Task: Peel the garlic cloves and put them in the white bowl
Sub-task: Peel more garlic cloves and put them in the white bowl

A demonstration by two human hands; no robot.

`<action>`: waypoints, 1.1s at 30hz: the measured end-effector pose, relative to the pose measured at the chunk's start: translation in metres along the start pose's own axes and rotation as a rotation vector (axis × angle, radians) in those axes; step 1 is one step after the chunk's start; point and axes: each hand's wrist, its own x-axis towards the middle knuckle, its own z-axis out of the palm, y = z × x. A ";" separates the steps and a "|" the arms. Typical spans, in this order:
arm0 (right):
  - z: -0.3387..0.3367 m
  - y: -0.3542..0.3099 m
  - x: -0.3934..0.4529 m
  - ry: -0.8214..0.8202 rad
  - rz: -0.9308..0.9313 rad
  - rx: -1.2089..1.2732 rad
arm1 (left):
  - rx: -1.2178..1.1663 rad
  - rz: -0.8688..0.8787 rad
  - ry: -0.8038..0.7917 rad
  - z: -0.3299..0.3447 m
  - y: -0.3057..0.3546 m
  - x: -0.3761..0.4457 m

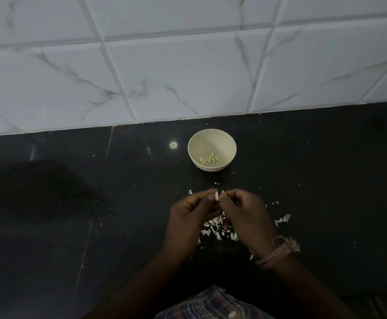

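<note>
Fingers of the left hand (189,209) and right hand (243,209) pinch one garlic clove (216,195), which looks tiny, light and slippery, so hold its ends.

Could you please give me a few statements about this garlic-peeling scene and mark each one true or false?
1. The white bowl holds several peeled cloves. True.
2. Both hands pinch one garlic clove. True: left hand, right hand.
3. The garlic skins lie inside the bowl. False: they lie scattered on the black counter.
4. The bowl stands left of the hands. False: it stands beyond them, near the tiled wall.
</note>
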 end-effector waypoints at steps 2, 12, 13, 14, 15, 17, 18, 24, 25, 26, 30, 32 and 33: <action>-0.001 0.000 0.001 0.011 -0.009 -0.011 | 0.090 0.024 -0.030 0.000 0.002 -0.002; -0.009 0.015 0.008 0.135 0.070 -0.049 | 0.005 -0.035 0.027 -0.002 -0.007 0.001; -0.010 0.017 0.008 0.123 0.059 -0.075 | -0.024 -0.051 0.025 -0.002 -0.008 0.001; -0.011 0.018 0.006 0.104 0.045 -0.097 | -0.041 -0.063 0.022 -0.003 -0.008 0.002; -0.011 0.019 0.005 0.090 0.024 -0.122 | -0.052 -0.076 0.020 -0.002 -0.009 0.001; -0.010 0.021 0.002 0.075 -0.026 -0.165 | -0.062 -0.095 0.015 -0.002 -0.009 0.000; -0.009 0.020 0.000 0.067 -0.047 -0.181 | -0.049 -0.094 0.011 -0.001 -0.009 -0.001; -0.009 0.016 -0.003 0.028 -0.089 -0.081 | 0.081 -0.008 0.023 0.000 -0.004 -0.005; -0.008 0.016 -0.003 0.021 -0.084 -0.076 | 0.103 -0.001 0.029 0.000 -0.003 -0.005; -0.007 0.017 -0.003 0.024 -0.066 -0.053 | 0.119 0.000 0.034 0.000 -0.002 -0.005; -0.006 0.018 -0.002 0.041 -0.001 0.085 | 0.043 -0.042 0.044 0.001 -0.002 -0.005; -0.005 0.019 -0.001 0.038 0.007 0.091 | 0.056 -0.034 0.041 0.001 -0.001 -0.006; -0.005 0.019 -0.001 0.036 0.010 0.092 | 0.067 -0.026 0.035 0.001 -0.001 -0.007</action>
